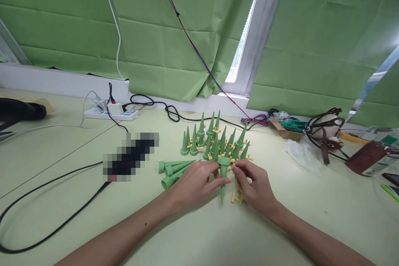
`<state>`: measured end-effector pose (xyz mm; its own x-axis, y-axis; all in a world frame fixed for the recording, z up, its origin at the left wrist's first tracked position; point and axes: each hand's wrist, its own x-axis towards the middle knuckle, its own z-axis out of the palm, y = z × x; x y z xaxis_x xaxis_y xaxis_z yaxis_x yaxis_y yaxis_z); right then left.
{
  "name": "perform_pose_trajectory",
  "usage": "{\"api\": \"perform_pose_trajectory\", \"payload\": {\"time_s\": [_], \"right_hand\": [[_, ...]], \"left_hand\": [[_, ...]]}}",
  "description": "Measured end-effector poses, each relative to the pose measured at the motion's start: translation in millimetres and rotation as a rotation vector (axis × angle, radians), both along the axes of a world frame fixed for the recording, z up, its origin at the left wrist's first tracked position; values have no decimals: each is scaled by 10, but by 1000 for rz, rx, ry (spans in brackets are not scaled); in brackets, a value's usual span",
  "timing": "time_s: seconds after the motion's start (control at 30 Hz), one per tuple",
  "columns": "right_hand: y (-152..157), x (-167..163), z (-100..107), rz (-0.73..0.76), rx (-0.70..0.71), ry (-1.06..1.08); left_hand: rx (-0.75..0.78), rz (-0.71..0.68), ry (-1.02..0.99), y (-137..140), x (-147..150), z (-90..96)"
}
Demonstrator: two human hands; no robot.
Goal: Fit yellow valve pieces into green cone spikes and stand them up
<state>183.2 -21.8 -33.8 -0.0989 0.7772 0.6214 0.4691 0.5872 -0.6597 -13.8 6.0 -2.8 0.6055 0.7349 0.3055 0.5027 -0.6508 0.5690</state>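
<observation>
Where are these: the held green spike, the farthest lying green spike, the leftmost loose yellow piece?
Held green spike (223, 171): head view, on its shaft.
Farthest lying green spike (176, 165): head view, middle of its tapered side.
Leftmost loose yellow piece (233, 197): head view, on its barrel.

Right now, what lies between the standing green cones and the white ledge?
In the head view, a black cable runs between the standing cones and ledge.

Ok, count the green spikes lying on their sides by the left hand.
3 clearly visible, beside the left hand: the back spike, the middle spike and the front spike. More may be hidden by the hand.
</observation>
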Motion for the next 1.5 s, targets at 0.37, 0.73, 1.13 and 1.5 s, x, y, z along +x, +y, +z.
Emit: {"api": "perform_pose_trajectory", "payload": {"time_s": [0.37,0.73,1.13,1.5], "right_hand": [[-16,7,32,31,-39,-26],[-45,-20,34,55,-37,8],[-51,-14,15,68,-56,-46],[-64,-8,62,79,-21,-124]], "left_hand": [[146,-15,-54,40,-9,-97],[187,-10,-121,44,2,-100],[206,-26,-148,34,-8,-71],[308,-66,-123,42,-47,-94]]}}
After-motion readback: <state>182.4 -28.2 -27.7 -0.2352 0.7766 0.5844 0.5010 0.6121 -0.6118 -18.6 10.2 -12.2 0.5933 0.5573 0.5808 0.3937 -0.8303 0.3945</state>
